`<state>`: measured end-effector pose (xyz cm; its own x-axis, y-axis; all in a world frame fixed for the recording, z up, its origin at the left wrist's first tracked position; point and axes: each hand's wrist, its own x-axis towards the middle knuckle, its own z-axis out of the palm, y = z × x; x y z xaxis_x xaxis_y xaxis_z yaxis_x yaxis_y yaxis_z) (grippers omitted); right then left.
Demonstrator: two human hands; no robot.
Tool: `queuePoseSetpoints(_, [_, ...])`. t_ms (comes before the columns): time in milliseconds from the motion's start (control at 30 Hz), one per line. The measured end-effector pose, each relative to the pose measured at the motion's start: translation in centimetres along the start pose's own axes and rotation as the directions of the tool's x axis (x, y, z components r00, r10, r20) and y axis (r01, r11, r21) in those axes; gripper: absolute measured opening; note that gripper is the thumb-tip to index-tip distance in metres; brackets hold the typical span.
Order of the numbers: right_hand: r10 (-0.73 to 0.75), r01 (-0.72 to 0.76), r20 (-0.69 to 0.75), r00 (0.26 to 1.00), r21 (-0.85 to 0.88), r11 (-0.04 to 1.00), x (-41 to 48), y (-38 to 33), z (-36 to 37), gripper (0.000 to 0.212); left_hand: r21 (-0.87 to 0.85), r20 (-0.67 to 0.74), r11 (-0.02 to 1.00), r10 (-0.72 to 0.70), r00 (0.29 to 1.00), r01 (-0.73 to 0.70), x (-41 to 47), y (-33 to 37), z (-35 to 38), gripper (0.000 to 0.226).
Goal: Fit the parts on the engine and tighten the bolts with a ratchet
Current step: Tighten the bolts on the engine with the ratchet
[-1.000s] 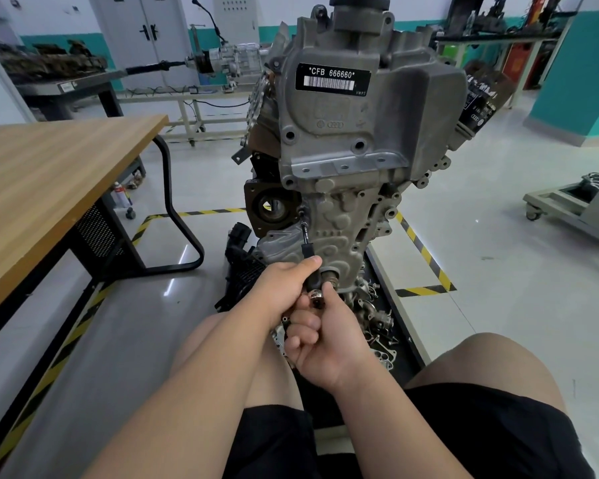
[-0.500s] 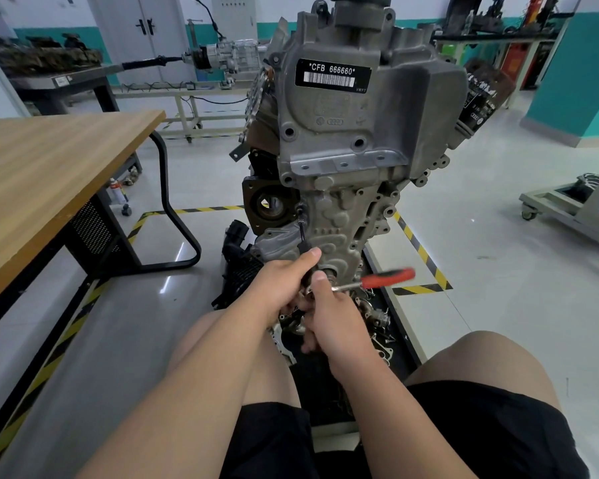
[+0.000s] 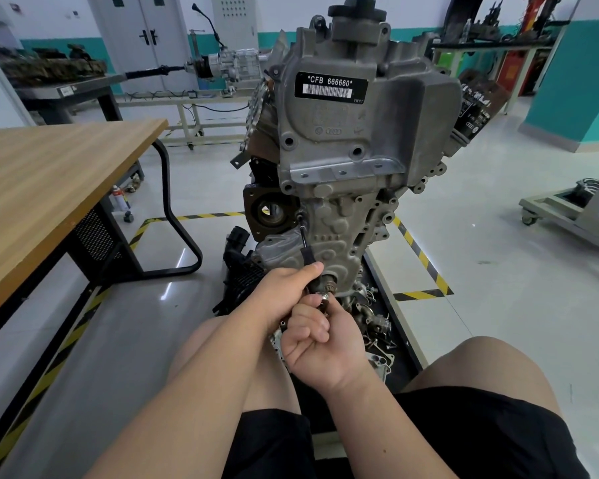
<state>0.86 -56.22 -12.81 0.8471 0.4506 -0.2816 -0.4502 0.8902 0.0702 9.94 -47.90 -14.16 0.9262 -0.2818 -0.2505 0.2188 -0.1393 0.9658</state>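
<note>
I am seeing the left hand (image 3: 286, 288) gripping the ratchet's black extension bar (image 3: 305, 244), which is reaching a bolt low on the upright engine (image 3: 343, 150). The right hand (image 3: 320, 345) is fisting around the ratchet (image 3: 322, 298), hiding its handle. Both are partly blocking loose metal parts (image 3: 374, 319) in a black tray (image 3: 401, 328). A wooden table (image 3: 49, 174) is standing at left.
</note>
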Motion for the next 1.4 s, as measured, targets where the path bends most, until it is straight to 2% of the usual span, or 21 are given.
queuePoseSetpoints(133, [-0.159, 0.109, -0.184, 0.97, -0.255, 0.961, 0.4, 0.3, 0.3, 0.058, 0.033, -0.031, 0.999, 0.006, 1.0, -0.005, -0.3, 0.1, 0.0, 0.043])
queuePoseSetpoints(233, [-0.37, 0.156, -0.286, 0.884, -0.565, 0.81, 0.7, 0.4, 0.3, 0.056, 0.063, -0.059, 0.998, 0.007, 0.998, -0.003, -0.4, 0.2, 0.0, 0.043])
queuePoseSetpoints(267, [-0.47, 0.143, -0.277, 0.838, -0.72, 0.679, 0.7, 0.4, 0.2, 0.056, 0.071, -0.07, 0.997, 0.013, 0.997, -0.008, -0.4, 0.2, 0.0, 0.041])
queuePoseSetpoints(333, [-0.68, 0.041, -0.119, 0.723, -0.976, 0.214, 0.3, 0.1, 0.0, 0.056, 0.087, -0.082, 0.996, 0.027, 0.996, -0.019, -0.2, 0.2, -0.1, 0.041])
queuePoseSetpoints(400, [-0.753, -0.13, 0.136, 0.644, -0.95, -0.284, 0.0, -0.7, -0.3, 0.051, 0.087, -0.077, 0.996, 0.028, 0.997, -0.021, -0.1, 0.2, -0.2, 0.042])
queuePoseSetpoints(433, [-0.743, -0.196, 0.219, 0.632, -0.883, -0.427, -0.1, -1.2, -0.4, 0.049, 0.082, -0.074, 0.996, 0.026, 0.997, -0.02, -0.1, 0.2, -0.2, 0.044])
queuePoseSetpoints(500, [-0.732, -0.233, 0.285, 0.619, -0.823, -0.518, 0.1, -1.8, -0.5, 0.049, 0.079, -0.078, 0.997, 0.023, 0.997, -0.016, 0.0, 0.3, -0.2, 0.049])
queuePoseSetpoints(567, [-0.732, -0.175, 0.28, 0.622, -0.861, -0.478, 0.2, -1.8, -0.4, 0.051, 0.073, -0.078, 0.997, 0.019, 0.997, -0.014, -0.1, 0.5, -0.2, 0.051])
queuePoseSetpoints(633, [-0.742, -0.055, 0.185, 0.644, -0.956, -0.287, 0.2, -1.3, -0.1, 0.051, 0.092, -0.068, 0.996, 0.014, 0.998, -0.008, -0.3, 0.7, -0.2, 0.05])
queuePoseSetpoints(667, [-0.73, 0.023, 0.097, 0.676, -0.994, -0.111, 0.2, -1.0, 0.0, 0.053, 0.112, -0.064, 0.994, 0.009, 0.998, -0.002, -0.4, 0.7, -0.2, 0.052])
queuePoseSetpoints(700, [-0.69, 0.101, -0.011, 0.723, -0.987, 0.123, 0.3, -0.7, 0.1, 0.055, 0.128, -0.062, 0.992, 0.001, 0.998, 0.007, -0.6, 0.7, -0.2, 0.055])
queuePoseSetpoints(767, [-0.511, 0.218, -0.178, 0.841, -0.753, 0.62, 0.3, -0.5, 0.3, 0.056, 0.143, -0.06, 0.989, -0.015, 0.998, 0.024, -0.7, 0.6, -0.1, 0.06])
queuePoseSetpoints(800, [-0.394, 0.213, -0.211, 0.895, -0.574, 0.791, 0.1, -0.6, 0.4, 0.056, 0.14, -0.055, 0.99, -0.024, 0.998, 0.032, -0.7, 0.6, 0.0, 0.059])
queuePoseSetpoints(867, [-0.174, 0.127, -0.165, 0.971, -0.263, 0.956, -0.1, -0.7, 0.4, 0.057, 0.108, -0.025, 0.993, -0.04, 0.999, 0.043, -0.8, 0.6, 0.1, 0.054])
queuePoseSetpoints(967, [0.017, -0.017, -0.002, 1.0, 0.03, 0.999, -0.2, -0.2, 0.5, 0.057, 0.025, 0.016, 0.998, -0.066, 0.998, 0.066, -0.6, 0.6, 0.0, 0.046])
queuePoseSetpoints(1067, [0.036, -0.038, 0.036, 0.999, 0.048, 0.998, 0.0, 0.2, 0.6, 0.056, -0.027, 0.03, 0.997, -0.066, 0.997, 0.067, -0.5, 0.4, -0.2, 0.043])
queuePoseSetpoints(1167, [0.01, -0.011, -0.031, 0.999, -0.018, 1.0, 0.1, 0.1, 0.7, 0.057, -0.007, 0.011, 0.999, -0.044, 0.999, 0.044, -0.5, 0.3, -0.3, 0.043])
queuePoseSetpoints(1233, [-0.06, 0.042, -0.131, 0.99, -0.139, 0.989, 0.3, 0.2, 0.7, 0.059, 0.036, -0.012, 0.999, -0.037, 0.999, 0.038, -0.7, 0.3, -0.2, 0.042])
queuePoseSetpoints(1300, [-0.197, 0.1, -0.243, 0.95, -0.363, 0.927, 0.6, 0.5, 0.7, 0.058, 0.06, -0.04, 0.998, -0.031, 0.999, 0.033, -0.6, 0.3, -0.3, 0.041])
queuePoseSetpoints(1367, [-0.408, 0.115, -0.29, 0.866, -0.678, 0.726, 0.8, 0.6, 0.3, 0.057, 0.073, -0.07, 0.997, -0.014, 0.997, 0.019, -0.6, 0.3, -0.3, 0.041])
queuePoseSetpoints(1400, [-0.528, 0.082, -0.253, 0.811, -0.844, 0.53, 0.8, 0.6, 0.1, 0.059, 0.091, -0.083, 0.996, -0.006, 0.996, 0.014, -0.4, 0.2, -0.3, 0.041])
